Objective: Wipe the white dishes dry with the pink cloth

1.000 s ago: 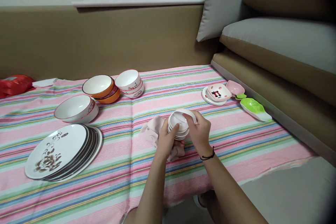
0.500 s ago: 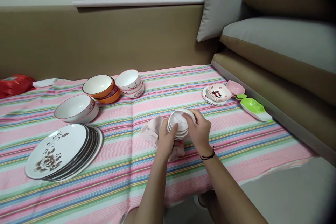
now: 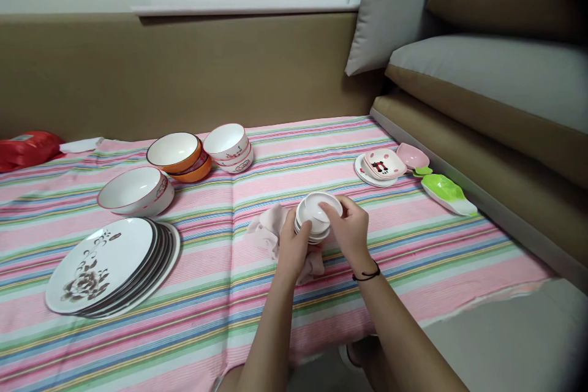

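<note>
A small stack of white bowls (image 3: 316,213) is held over the striped tablecloth (image 3: 220,294). My left hand (image 3: 291,246) cups the stack from the left side, fingers wrapped round it. On the right, my right hand (image 3: 350,230) grips the rim of the top bowl, thumb and fingers closed on it. A crumpled pale pink cloth (image 3: 272,229) lies on the tablecloth under and to the left of my hands.
A stack of flowered plates (image 3: 108,264) sits at the left, with a large white bowl (image 3: 135,191), orange bowls (image 3: 179,156) and white bowls (image 3: 228,147) behind. Small pink dishes (image 3: 383,165) and a green leaf dish (image 3: 446,191) lie right, beside sofa cushions (image 3: 496,73).
The stack of small bowls has tilted back towards level and sunk slightly in my hands. The view has shifted a little.
</note>
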`<state>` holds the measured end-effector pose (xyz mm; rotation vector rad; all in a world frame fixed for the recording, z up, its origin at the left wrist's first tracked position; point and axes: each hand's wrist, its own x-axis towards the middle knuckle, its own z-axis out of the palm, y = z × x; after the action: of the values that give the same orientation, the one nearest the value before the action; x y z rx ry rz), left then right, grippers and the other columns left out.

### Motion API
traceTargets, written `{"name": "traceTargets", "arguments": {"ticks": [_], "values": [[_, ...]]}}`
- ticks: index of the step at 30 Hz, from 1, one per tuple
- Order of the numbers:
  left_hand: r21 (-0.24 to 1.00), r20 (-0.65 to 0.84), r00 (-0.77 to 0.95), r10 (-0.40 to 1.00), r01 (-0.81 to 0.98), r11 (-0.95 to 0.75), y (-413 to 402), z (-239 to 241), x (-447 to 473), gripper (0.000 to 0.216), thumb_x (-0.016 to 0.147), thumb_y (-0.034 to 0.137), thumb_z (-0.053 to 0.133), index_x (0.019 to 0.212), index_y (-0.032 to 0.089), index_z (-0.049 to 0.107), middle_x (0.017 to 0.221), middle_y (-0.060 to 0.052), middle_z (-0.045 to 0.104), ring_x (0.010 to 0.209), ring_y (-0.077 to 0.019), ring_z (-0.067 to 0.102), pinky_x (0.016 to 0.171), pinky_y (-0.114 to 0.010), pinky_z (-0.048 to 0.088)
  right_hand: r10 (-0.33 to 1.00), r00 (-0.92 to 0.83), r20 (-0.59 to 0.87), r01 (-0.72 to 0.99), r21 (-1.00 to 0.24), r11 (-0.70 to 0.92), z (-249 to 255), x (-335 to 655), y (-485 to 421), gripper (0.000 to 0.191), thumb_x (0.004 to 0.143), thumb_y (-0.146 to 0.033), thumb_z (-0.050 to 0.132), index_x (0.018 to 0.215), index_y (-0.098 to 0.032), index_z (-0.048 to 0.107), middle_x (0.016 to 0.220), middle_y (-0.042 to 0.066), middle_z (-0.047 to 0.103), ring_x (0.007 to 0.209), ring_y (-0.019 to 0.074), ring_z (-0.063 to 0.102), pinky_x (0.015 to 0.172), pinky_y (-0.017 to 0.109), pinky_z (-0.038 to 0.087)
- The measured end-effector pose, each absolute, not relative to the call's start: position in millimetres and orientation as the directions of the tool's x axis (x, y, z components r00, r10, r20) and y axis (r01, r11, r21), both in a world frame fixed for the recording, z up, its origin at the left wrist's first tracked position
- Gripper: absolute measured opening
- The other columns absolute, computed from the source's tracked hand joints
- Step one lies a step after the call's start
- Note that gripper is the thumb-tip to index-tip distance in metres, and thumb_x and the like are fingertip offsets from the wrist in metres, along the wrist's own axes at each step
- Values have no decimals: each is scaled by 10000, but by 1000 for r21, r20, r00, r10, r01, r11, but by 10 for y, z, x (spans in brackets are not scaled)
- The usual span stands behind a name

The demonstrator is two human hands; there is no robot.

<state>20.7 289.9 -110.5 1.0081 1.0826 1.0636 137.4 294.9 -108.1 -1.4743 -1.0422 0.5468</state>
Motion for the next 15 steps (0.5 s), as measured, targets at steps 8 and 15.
{"name": "traceTargets", "arguments": {"ticks": [8, 15], "values": [[937, -193, 175, 965, -259, 234, 2891, -1095, 236, 424, 755, 262, 570, 1178, 270, 555, 925, -31, 557, 673, -165, 551, 482, -265, 516, 839, 454, 300, 253, -946, 202, -1132, 1382, 2988, 332, 722, -270, 665, 1049, -209, 664, 1097, 54, 671, 993, 227, 610, 832, 345, 489], [907, -174, 237, 956, -340, 250, 2883, -1140, 244, 471, 757, 247, 569, 1222, 299, 522, 1008, -37, 586, 777, -192, 595, 530, -256, 522, 903, 345, 257, 281, -946, 162, -1122, 1408, 2988, 374, 724, -313, 681, 1078, -198, 649, 1123, 68, 659, 1015, 250, 602, 848, 368, 488]]}}
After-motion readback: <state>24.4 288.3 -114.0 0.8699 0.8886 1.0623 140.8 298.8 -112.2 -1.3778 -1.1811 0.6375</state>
